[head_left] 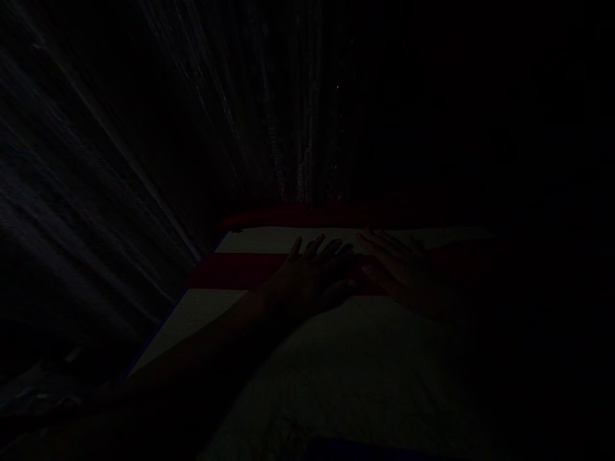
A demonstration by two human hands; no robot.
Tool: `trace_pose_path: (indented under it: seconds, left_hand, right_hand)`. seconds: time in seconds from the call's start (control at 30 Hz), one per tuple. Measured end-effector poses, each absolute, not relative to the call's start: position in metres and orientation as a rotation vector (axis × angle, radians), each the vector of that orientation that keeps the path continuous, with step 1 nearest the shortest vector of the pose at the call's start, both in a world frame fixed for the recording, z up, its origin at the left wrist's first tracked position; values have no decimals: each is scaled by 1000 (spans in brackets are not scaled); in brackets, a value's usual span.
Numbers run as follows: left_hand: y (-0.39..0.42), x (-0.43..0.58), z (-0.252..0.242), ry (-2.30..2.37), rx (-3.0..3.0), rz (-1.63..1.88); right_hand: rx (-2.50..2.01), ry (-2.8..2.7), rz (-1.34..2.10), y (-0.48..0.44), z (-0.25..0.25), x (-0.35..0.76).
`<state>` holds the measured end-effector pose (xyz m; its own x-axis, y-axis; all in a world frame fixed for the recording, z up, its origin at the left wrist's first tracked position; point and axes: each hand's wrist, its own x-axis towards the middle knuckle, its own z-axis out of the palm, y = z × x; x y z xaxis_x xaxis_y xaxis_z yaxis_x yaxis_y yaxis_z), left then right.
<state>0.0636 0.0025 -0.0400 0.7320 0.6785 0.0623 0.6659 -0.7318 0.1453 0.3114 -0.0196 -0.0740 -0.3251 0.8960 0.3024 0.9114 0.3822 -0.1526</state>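
Observation:
The view is very dark. A pale woven cloth [346,358] with a dark red band [230,270] across it and a thin blue edge on its left side stretches out before me. My left hand [312,275] lies over the red band with its fingers spread. Beside it on the right, my right hand [398,269] is stretched out flat, its fingertips pointing toward my left hand. Both hands seem to rest on the cloth, and I make out nothing held in either. Deep shadow hides my right wrist and forearm.
A dark red strip [307,214] runs along the cloth's far edge. Behind it, faint thread-like strands [302,128] reach upward. Pale streaked folds or strands [86,166] hang at the left. Darkness hides the right side.

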Motion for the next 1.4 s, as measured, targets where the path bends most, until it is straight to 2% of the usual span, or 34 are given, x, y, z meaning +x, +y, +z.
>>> trace_pose_path:
  seconds: [0.13,0.27,0.5,0.7,0.87,1.0,1.17,1.4]
  left_hand:
    - [5,62,-44,1055,2784,106]
    - [11,60,-52,1031,2818,180]
    - [20,63,-54,1043,2724,248]
    - [23,54,-41,1093,2523,431]
    - [30,32,-20,1241,2593,395]
    - [18,31,-13,1273,2669,341]
    - [-8,58,-32,1119,2779,287]
    - [-7,63,-56,1176,2846,350]
  right_hand:
    - [-1534,-2324,-145,-21,-70,308]
    - [-1621,-2485,-97,-24,-72,310]
    - [-1703,-2401,-32,-25,-54,312]
    - [-1680,-2448,-44,-22,-73,319]
    - [-1464,-2483,-162,-12,-91,335]
    - [-1495,-2381,-182,-3,-98,343]
    - [-1534,-2308,-170,4,-114,341]
    - [-1386,-2430,-273,7,-128,339]
